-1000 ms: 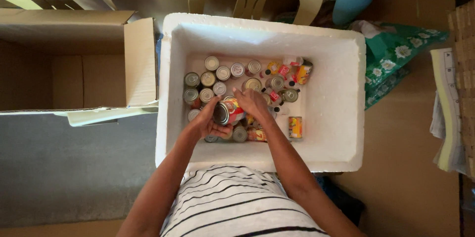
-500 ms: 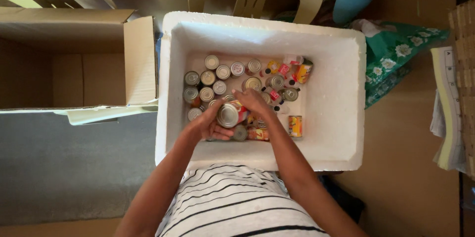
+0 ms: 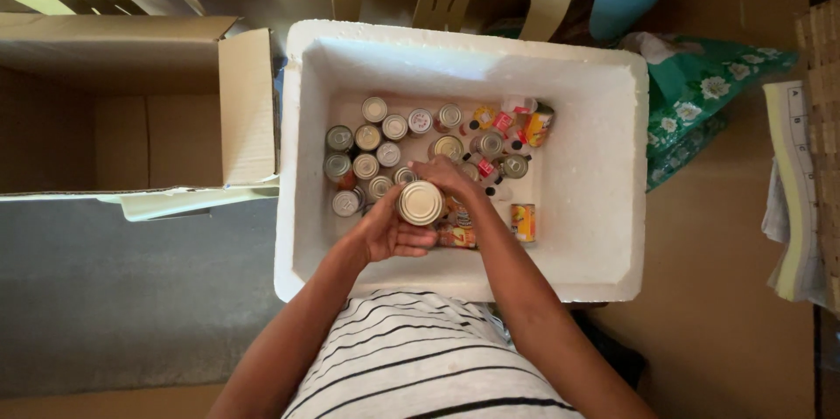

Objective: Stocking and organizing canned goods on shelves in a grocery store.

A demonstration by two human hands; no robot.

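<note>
Both hands (image 3: 418, 209) gripping tin can (image 3: 421, 202), above foam box (image 3: 595, 209)

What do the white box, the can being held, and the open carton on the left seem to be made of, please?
White box: probably expanded foam; thick, matte, grainy walls.
Can, held by left hand and right hand: metal; shiny ringed lid.
Carton: brown cardboard; dull, creased flaps.

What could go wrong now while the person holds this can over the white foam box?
The can sits between the left hand and the right hand, above the other cans; if it slips, it may knock them over. Pressing on the white foam box might also dent its soft wall.
</note>
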